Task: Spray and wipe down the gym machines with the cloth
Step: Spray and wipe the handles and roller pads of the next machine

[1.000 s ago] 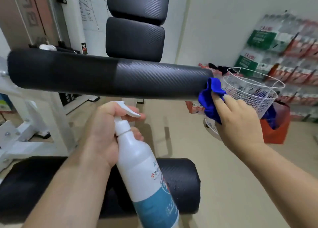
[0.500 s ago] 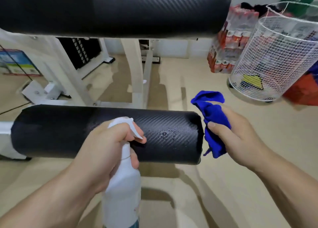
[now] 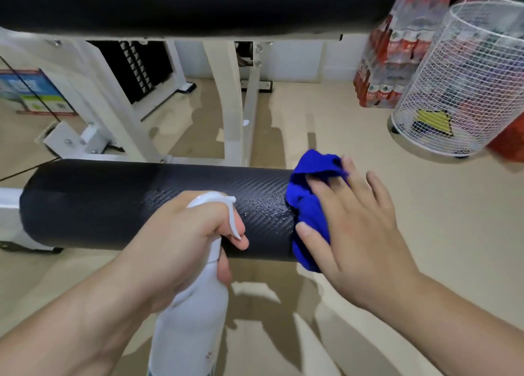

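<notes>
A black padded lower roller (image 3: 113, 202) of the gym machine lies across the middle, with spray droplets near its right end. My right hand (image 3: 357, 233) presses a blue cloth (image 3: 309, 205) flat against that right end, fingers spread over it. My left hand (image 3: 181, 233) grips the neck of a white spray bottle (image 3: 190, 319), one finger on the trigger, nozzle close to the wet patch. A second black padded roller (image 3: 184, 1) spans the top of the view.
The machine's white frame (image 3: 226, 97) and a black weight stack (image 3: 139, 69) stand behind the lower roller. A white wire basket (image 3: 459, 97) sits on the floor at right, beside packs of bottled water (image 3: 391, 63). Beige floor lies below.
My right hand has moved the cloth from beside the roller's end onto its surface. The view has tilted further down and closer. The left hand keeps the bottle by the roller.
</notes>
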